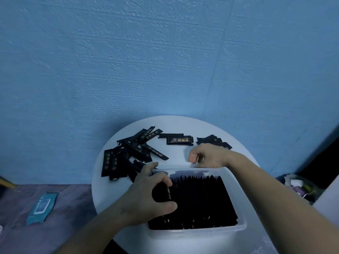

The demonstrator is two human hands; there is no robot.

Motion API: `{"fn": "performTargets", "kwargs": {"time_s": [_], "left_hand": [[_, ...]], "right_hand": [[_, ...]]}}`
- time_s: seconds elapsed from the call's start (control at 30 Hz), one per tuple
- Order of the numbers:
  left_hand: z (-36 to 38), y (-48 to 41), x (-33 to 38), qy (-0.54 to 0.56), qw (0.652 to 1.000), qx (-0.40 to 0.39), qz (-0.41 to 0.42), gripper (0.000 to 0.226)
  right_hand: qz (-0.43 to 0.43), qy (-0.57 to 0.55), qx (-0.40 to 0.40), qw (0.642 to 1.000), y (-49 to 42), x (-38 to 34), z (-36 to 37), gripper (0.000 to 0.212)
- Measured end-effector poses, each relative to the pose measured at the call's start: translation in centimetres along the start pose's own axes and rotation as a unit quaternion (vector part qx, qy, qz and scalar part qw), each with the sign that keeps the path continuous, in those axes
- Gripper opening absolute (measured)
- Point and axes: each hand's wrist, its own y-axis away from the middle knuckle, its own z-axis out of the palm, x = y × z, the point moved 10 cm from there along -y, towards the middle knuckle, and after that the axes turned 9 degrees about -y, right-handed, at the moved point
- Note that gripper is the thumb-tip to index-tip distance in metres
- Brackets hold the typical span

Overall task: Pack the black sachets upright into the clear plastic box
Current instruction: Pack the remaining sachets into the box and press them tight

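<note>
On the round white table [176,125] in front of you, the clear plastic box [236,191] looks close to full, with packed sachets [201,198] standing on end in a tight row across it. Your left hand [146,197] has fingers and thumb curled round a bundle [161,194] of them at the box's left end, partly inside the rim. Your right hand [207,156] sits just beyond the far rim, low over the table with fingers curled; I cannot tell whether it holds anything. Loose sachets [128,153] lie flat in a heap at the far left, with a pair [180,140] in the middle and a small group [212,141] behind your right hand. The likely trouble is crowding: forcing the bundle into so little room could bend it or tip its neighbours, and letting go before it is wedged may let the row fan out sideways. The box seems near the table's front edge, so a hard push could slide it towards you. Behind is a textured blue wall [165,61]; a teal packet [42,206] lies on the covered floor at left
</note>
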Motion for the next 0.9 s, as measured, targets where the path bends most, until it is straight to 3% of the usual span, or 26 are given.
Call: {"fn": "performTargets", "kwargs": {"time_s": [0.1, 0.23, 0.33, 0.53, 0.7, 0.9], "left_hand": [[0.0, 0.0, 0.0, -0.013, 1.0, -0.006, -0.001, 0.048], [-0.1, -0.1, -0.1, -0.023, 1.0, -0.01, 0.001, 0.048], [-0.1, -0.3, 0.0, -0.027, 1.0, -0.014, 0.001, 0.048], [0.0, -0.2, 0.0, -0.027, 1.0, -0.009, 0.001, 0.049], [0.0, -0.3, -0.1, -0.019, 1.0, -0.006, 0.001, 0.048], [-0.1, -0.3, -0.1, -0.021, 1.0, -0.003, 0.007, 0.048]], "right_hand": [[0.022, 0.04, -0.073, 0.996, -0.7, 0.4, 1.7, 0.028], [-0.005, 0.043, -0.092, 0.995, -0.9, 0.8, 2.0, 0.036], [-0.032, 0.051, -0.059, 0.996, -0.9, 0.1, 1.6, 0.022], [-0.048, 0.022, 0.028, 0.998, -1.1, 0.7, 0.2, 0.031], [-0.064, 0.019, 0.02, 0.998, -1.2, 0.5, 0.7, 0.017], [-0.046, -0.002, 0.054, 0.997, -1.2, 0.6, -0.7, 0.027]]}}
